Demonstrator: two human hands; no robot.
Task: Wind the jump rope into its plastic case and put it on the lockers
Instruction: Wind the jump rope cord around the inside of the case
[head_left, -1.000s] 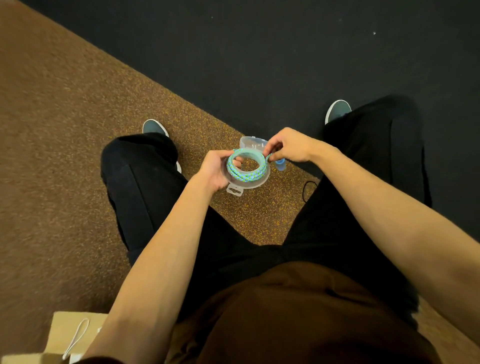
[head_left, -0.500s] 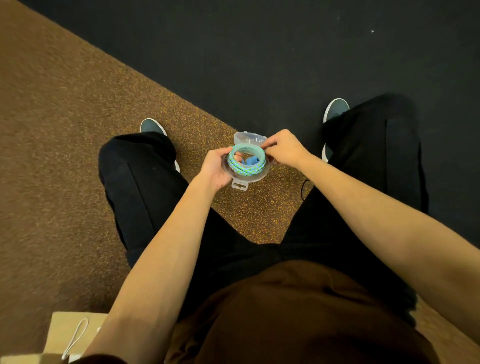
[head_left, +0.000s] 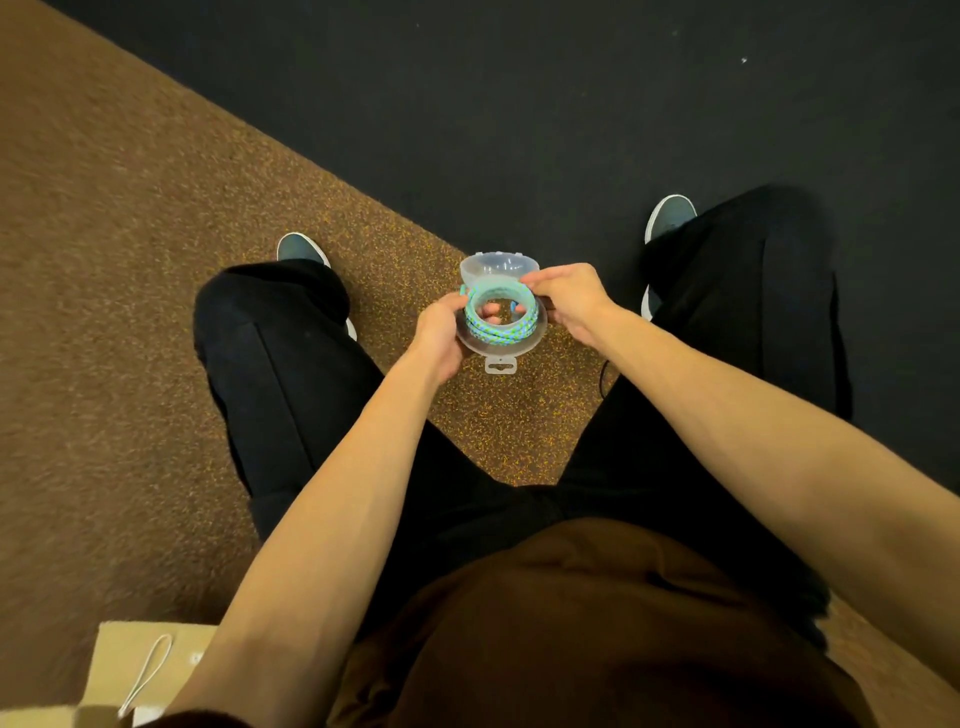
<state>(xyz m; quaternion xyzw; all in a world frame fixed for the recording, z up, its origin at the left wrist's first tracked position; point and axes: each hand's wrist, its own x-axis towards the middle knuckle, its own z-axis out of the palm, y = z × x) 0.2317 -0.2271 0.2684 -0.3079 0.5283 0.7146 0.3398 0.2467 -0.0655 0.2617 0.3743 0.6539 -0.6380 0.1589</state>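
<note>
**Rope end tucked in**

The blue handle (head_left: 513, 307), outside at 3 o'clock a second earlier, sat inside the coiled rope (head_left: 493, 332): winding looked done. One rope filled one case (head_left: 500, 365), its one lid (head_left: 496, 265) open at 12 o'clock. The left hand (head_left: 441, 332) gripped the case at 9 o'clock; the right hand (head_left: 569, 301) pinched the rope at 1.

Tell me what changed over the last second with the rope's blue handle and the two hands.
The blue handle went from outside the coiled jump rope, at the fingertips of the right hand, into the coil's middle; only a sliver shows now. The right hand shifted onto the coil's far right edge, pinching it. Unchanged: the left hand grips the left side of the plastic case, and the lid stands open behind.
</note>
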